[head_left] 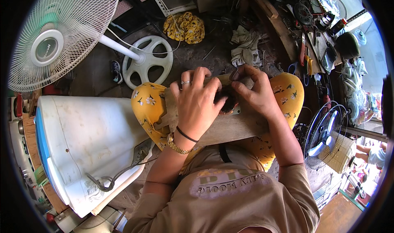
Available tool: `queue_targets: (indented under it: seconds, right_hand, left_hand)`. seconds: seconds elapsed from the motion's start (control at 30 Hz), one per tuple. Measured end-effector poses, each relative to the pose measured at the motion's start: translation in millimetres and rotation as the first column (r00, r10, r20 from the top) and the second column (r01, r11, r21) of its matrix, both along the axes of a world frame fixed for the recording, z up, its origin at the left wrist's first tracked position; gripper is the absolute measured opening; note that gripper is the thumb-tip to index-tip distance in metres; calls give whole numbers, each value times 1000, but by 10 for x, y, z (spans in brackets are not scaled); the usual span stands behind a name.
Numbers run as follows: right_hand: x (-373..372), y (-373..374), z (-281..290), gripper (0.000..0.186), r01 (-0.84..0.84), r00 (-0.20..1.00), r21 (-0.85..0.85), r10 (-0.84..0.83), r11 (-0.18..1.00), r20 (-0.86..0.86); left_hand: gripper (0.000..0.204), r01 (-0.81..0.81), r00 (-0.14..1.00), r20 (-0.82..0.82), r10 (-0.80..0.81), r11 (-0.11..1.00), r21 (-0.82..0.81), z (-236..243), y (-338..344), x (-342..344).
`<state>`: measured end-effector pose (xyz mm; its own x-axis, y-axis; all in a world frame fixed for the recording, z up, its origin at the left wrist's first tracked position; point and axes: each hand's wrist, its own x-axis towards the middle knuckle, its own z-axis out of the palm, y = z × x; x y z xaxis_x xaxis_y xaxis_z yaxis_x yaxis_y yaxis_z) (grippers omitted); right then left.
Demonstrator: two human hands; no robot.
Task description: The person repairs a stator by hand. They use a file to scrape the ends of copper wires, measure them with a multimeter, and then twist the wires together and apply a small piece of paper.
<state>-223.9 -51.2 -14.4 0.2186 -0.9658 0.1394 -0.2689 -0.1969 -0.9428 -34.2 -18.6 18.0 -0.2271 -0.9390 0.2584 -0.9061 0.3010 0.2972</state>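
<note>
A wooden board (236,128) lies across my lap. On it, between my hands, is a dark, roundish part (230,103) with a reddish-brown edge; its kind is hard to make out. My left hand (198,99) curls over the left side of this part, its thumb against it and its fingertips partly hidden. At its right my right hand (257,90) is closed, thumb and forefinger pinched together by a thin dark strip (234,74) that sticks up at the far side. Whether the strip belongs to the round part cannot be seen.
A white standing fan (47,48) is at the far left, its round base (150,58) on the floor. A white bin-like container (94,142) stands close on my left. Cloths (246,46) lie ahead. Tools, including pliers (303,54), crowd the right, above another fan (324,136).
</note>
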Motion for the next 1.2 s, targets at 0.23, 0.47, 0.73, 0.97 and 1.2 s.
queue_targets:
  seconds: [0.23,0.47,0.73,0.97,1.2]
  right_hand:
    - [-12,21,22,13,41,997,17,-40,999,-61]
    - [-104,78,-5,15,112,933,-80,-132,991,-335]
    - [-1293,-430,54,17,523,852,-88,-515,848,94]
    - [-3251,-837,-1176,59,682,112,-345,-558,645,-822]
    - [-3321,-921,-1472,52,595,490,-87,-446,799,-749]
  left_hand:
    - [20,16,1000,2,-16,997,-70,-63,-20,55]
    - [16,84,996,-7,-85,990,-113,-75,-43,-3]
    - [11,39,940,-341,-31,999,17,-219,-119,101]
    - [12,41,889,-458,-2,996,73,-369,-169,146]
    - [12,102,771,-633,71,967,232,-491,-144,304]
